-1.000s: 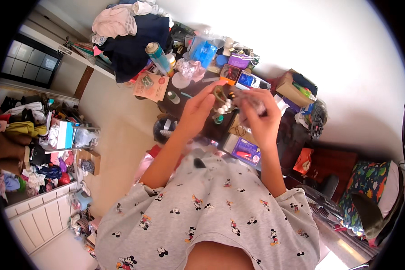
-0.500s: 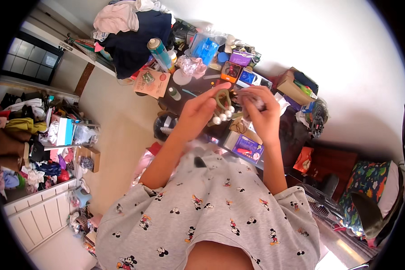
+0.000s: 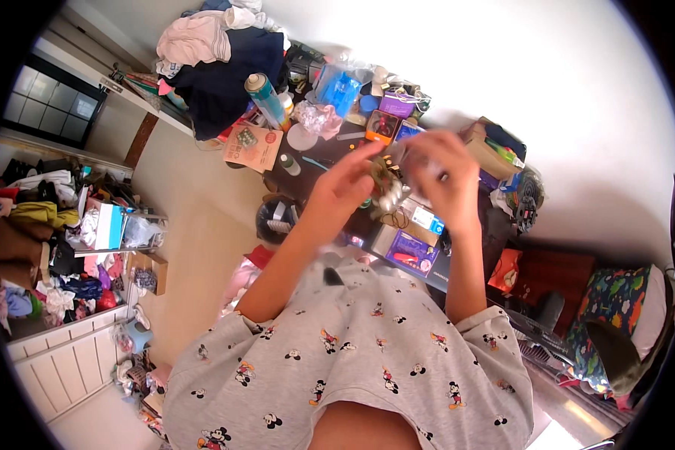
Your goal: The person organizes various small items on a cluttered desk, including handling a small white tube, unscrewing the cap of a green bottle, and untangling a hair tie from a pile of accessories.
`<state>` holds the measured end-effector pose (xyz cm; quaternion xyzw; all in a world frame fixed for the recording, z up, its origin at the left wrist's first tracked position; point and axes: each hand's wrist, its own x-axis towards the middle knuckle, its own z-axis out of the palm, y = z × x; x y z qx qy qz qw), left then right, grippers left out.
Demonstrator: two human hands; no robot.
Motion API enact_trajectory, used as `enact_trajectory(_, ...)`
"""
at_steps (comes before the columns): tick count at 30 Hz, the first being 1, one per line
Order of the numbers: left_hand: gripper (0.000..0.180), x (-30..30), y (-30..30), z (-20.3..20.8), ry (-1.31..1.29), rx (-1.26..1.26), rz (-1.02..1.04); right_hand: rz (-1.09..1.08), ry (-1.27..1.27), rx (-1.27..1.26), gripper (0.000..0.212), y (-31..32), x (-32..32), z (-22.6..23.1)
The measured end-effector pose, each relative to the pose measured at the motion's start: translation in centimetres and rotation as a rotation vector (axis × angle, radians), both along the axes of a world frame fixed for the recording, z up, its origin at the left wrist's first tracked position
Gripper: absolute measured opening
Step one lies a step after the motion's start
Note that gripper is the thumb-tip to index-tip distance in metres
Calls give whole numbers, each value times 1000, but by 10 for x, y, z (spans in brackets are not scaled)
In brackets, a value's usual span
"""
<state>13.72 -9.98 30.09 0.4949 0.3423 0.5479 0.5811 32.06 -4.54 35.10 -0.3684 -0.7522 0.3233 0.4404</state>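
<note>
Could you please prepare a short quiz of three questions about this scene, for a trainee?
1. What lies on the peach-coloured paper?
2. True or false: the white beads are between the left hand and the right hand.
3. Which colour covers most of the tall spray can? a) pink b) teal c) black

Key:
1. A pill pack.
2. True.
3. b) teal.
</note>
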Motion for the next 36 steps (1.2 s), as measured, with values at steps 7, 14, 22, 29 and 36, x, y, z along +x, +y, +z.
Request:
enact_trajectory(7, 21, 6, 4, -17, -669, -405, 69, -323, 165, 350, 23, -19, -2, -7)
enact_trajectory(14, 30, 24, -8, -14, -764, -527, 36, -200, -84, 448, 42, -22, -25, -42)
enact_trajectory(22, 29, 26, -10, -17, -806, -419, -86, 6, -90, 484, 34, -25, -16, -28)
enact_trajectory(29, 32, 24, -4, -35, -840, -455, -47, 21, -163, 515, 38, -27, -16, -33)
enact_trajectory(36, 32, 31, 1, -19, -847, -561, 12, -283, -31, 275, 44, -15, -4, -41)
